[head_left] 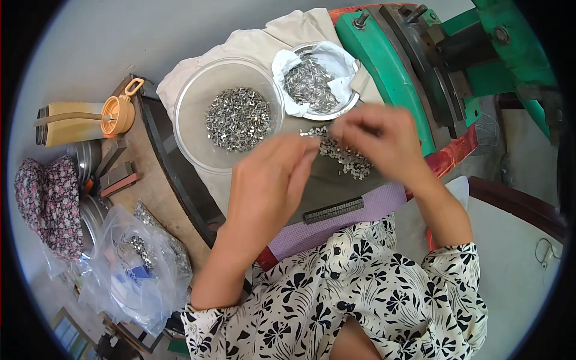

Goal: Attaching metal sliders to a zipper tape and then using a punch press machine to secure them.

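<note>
Over the work table, my left hand [264, 186] is raised with thumb and fingers pinched together, close to a loose pile of small silvery metal pieces [354, 163]. Above that pile's right side, my right hand [387, 139] is also curled into a pinch, its fingertips pointing left. Anything between the fingers of either hand is too small and blurred to make out. Behind my left hand stands a wide clear plastic bowl [187, 123] part filled with small metal pieces [239, 119]. A metal bowl [345, 110] lined with white sheeting [331, 57] holds thin shiny metal bits [311, 84].
A dark ridged block [333, 210] lies on a purple mat [384, 201] at the table's near edge. On the right rises a green machine [384, 78] with heavy metal parts. Left are an orange-lidded bottle [118, 116] and a clear plastic bag [129, 270].
</note>
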Available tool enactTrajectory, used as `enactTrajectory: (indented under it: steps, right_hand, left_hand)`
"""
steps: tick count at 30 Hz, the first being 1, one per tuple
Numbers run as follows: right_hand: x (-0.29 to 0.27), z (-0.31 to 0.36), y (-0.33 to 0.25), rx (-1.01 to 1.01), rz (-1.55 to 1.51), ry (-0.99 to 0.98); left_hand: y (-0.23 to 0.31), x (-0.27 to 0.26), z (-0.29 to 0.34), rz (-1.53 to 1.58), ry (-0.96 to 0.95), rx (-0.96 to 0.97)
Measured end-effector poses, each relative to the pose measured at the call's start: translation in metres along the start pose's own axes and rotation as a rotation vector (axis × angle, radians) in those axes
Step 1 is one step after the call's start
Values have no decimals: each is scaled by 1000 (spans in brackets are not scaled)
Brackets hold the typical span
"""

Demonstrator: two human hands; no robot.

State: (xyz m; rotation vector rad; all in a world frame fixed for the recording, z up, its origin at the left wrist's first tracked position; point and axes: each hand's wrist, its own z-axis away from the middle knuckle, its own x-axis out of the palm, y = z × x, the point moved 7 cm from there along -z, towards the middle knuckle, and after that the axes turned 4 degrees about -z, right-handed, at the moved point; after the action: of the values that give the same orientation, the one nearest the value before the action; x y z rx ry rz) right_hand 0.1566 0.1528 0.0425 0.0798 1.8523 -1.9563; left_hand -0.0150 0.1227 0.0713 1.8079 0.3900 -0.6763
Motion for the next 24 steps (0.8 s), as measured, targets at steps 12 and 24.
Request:
enactTrajectory:
  steps: [12, 24]
  right_hand:
    - [59, 73, 12, -584, 638, -85]
    - [55, 85, 13, -499, 624, 85]
  left_hand:
    - [-22, 35, 92, 32, -400, -133]
    - [-37, 33, 107, 75, -166, -129]
